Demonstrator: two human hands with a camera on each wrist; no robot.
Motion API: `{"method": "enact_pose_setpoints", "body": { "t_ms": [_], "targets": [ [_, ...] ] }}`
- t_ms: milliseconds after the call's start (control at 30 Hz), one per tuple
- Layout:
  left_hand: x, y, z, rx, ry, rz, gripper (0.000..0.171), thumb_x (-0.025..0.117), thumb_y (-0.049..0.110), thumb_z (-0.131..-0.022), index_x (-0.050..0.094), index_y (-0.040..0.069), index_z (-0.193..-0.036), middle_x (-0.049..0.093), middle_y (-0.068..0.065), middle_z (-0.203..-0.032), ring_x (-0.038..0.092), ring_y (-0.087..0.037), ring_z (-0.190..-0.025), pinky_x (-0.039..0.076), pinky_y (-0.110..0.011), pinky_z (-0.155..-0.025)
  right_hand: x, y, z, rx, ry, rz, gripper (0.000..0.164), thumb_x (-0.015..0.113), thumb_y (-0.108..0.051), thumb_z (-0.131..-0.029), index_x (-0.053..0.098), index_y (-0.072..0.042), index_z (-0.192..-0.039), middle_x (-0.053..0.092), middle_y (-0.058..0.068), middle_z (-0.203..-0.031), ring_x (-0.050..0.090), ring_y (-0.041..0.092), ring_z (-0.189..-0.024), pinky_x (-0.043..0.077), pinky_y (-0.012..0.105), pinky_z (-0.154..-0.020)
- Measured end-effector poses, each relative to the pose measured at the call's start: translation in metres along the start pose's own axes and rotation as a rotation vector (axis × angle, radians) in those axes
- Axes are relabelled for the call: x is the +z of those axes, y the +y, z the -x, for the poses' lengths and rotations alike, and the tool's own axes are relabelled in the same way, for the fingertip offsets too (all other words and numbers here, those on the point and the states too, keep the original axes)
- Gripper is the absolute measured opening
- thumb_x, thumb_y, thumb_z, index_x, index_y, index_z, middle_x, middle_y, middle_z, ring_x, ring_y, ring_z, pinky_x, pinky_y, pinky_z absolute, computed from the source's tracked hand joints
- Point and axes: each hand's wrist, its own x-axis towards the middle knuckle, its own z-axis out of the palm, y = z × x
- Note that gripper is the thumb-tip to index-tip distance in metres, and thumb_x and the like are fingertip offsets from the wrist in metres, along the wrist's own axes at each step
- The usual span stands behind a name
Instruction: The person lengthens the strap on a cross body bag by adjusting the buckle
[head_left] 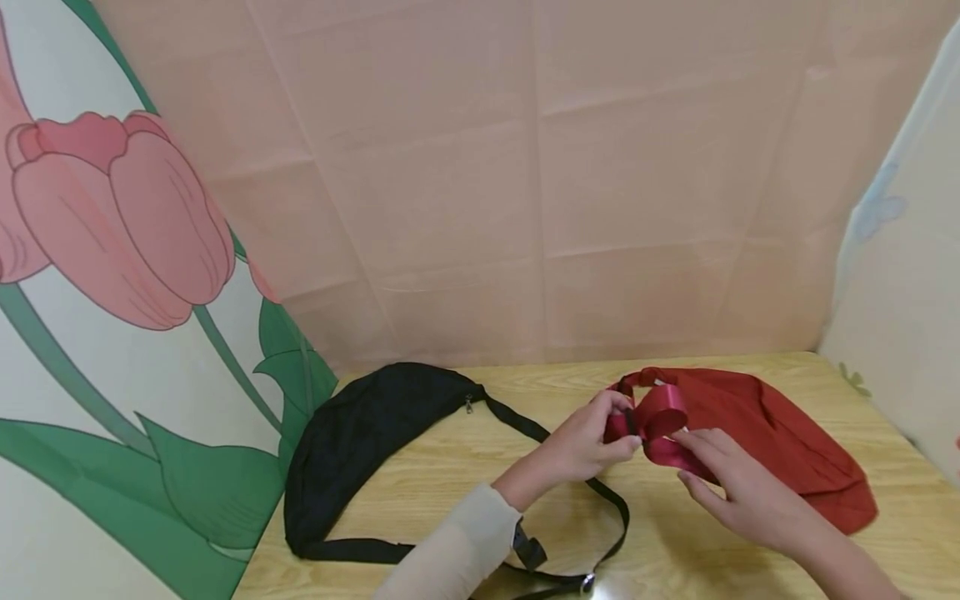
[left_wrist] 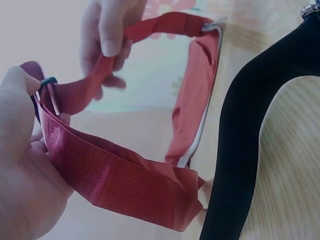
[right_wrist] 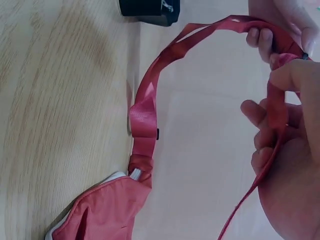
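Observation:
A red sling bag (head_left: 780,442) lies on the right of the wooden table, its strap (left_wrist: 125,180) lifted in a loop. My left hand (head_left: 585,437) grips the strap at a dark slider buckle (left_wrist: 48,81), thumb on top. Just to the right, my right hand (head_left: 738,483) pinches a stretch of the same strap between thumb and fingers. In the right wrist view, the strap runs from the hands down to the bag's zippered end, where a fold of webbing hides part of the join.
A black sling bag (head_left: 375,433) lies on the left of the table. Its black strap (head_left: 617,508) curves under my left forearm, with a black buckle clip (head_left: 529,548) beside the sleeve. A pink cloth backdrop (head_left: 525,208) hangs behind the table (head_left: 420,492).

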Motion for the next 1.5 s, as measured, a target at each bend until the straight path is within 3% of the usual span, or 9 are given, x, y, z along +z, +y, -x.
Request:
{"method": "enact_pose_setpoints", "body": {
  "t_ms": [133,333,533,767,867,1100,1267,1500],
  "targets": [
    [-0.002,-0.001,0.001,-0.014,-0.002,0.007,0.041,0.063,0.026,-0.101,0.044,0.011,-0.133,0.057,0.003,-0.111,0.054,-0.002,-0.092,0.048,-0.016,-0.080,-0.004,0.002,0.001,0.060,-0.022,-0.002,0.049,0.080,-0.020,-0.087,0.064,-0.012,-0.132,0.058,-0.013,-0.106,0.047,0.001,-0.095,0.042,0.017,-0.075],
    [-0.006,-0.001,0.002,-0.021,0.033,0.026,0.042,0.062,0.028,-0.101,0.044,0.010,-0.134,0.057,0.000,-0.116,0.054,-0.003,-0.094,0.048,-0.017,-0.081,-0.009,0.009,0.002,0.097,-0.021,0.016,0.043,0.081,-0.024,-0.086,0.068,-0.013,-0.126,0.051,-0.017,-0.093,0.041,0.000,-0.087,0.038,0.022,-0.068],
    [-0.006,-0.002,0.001,0.003,0.011,0.029,0.039,0.062,0.026,-0.101,0.043,0.011,-0.132,0.057,0.001,-0.110,0.054,-0.003,-0.090,0.049,-0.016,-0.078,-0.010,0.006,-0.002,0.103,-0.017,0.005,0.040,0.082,-0.023,-0.086,0.068,-0.017,-0.124,0.056,-0.015,-0.100,0.042,0.001,-0.093,0.043,0.020,-0.069],
    [-0.004,0.000,0.000,0.026,0.018,0.036,0.038,0.062,0.022,-0.101,0.043,0.009,-0.131,0.055,0.002,-0.107,0.053,-0.003,-0.088,0.048,-0.015,-0.076,-0.005,-0.002,-0.009,-0.035,0.011,-0.009,0.054,0.084,0.002,-0.072,0.064,-0.009,-0.122,0.061,-0.009,-0.104,0.054,0.005,-0.092,0.040,0.006,-0.079],
    [-0.004,0.001,0.000,0.035,0.014,0.028,0.038,0.061,0.022,-0.101,0.042,0.008,-0.131,0.055,0.001,-0.108,0.053,-0.003,-0.089,0.048,-0.014,-0.076,-0.003,-0.003,-0.010,-0.065,-0.009,-0.002,0.058,0.077,0.007,-0.073,0.062,-0.005,-0.128,0.057,-0.011,-0.102,0.050,0.004,-0.090,0.040,0.012,-0.076],
    [-0.008,0.000,0.001,0.010,-0.022,0.025,0.039,0.065,0.024,-0.099,0.044,0.012,-0.131,0.056,0.003,-0.112,0.055,-0.001,-0.094,0.050,-0.016,-0.080,-0.013,0.005,-0.005,0.071,-0.056,0.032,0.041,0.078,-0.022,-0.089,0.068,-0.012,-0.128,0.053,-0.017,-0.100,0.045,0.003,-0.091,0.043,0.027,-0.073],
    [-0.012,-0.002,0.000,0.039,-0.024,-0.024,0.040,0.067,0.023,-0.098,0.047,0.012,-0.131,0.057,0.003,-0.110,0.054,-0.001,-0.093,0.049,-0.015,-0.079,-0.018,0.012,-0.002,0.093,-0.048,0.056,0.038,0.080,-0.027,-0.088,0.070,-0.017,-0.123,0.052,-0.017,-0.098,0.043,0.002,-0.089,0.041,0.030,-0.073],
    [-0.016,0.000,0.000,0.076,-0.052,-0.075,0.042,0.068,0.024,-0.097,0.049,0.014,-0.133,0.059,0.003,-0.112,0.055,-0.001,-0.095,0.048,-0.014,-0.081,-0.016,0.010,-0.004,0.040,-0.042,0.054,0.045,0.086,-0.030,-0.080,0.070,-0.022,-0.121,0.050,-0.017,-0.095,0.043,0.001,-0.085,0.042,0.024,-0.065]
  ]
}}
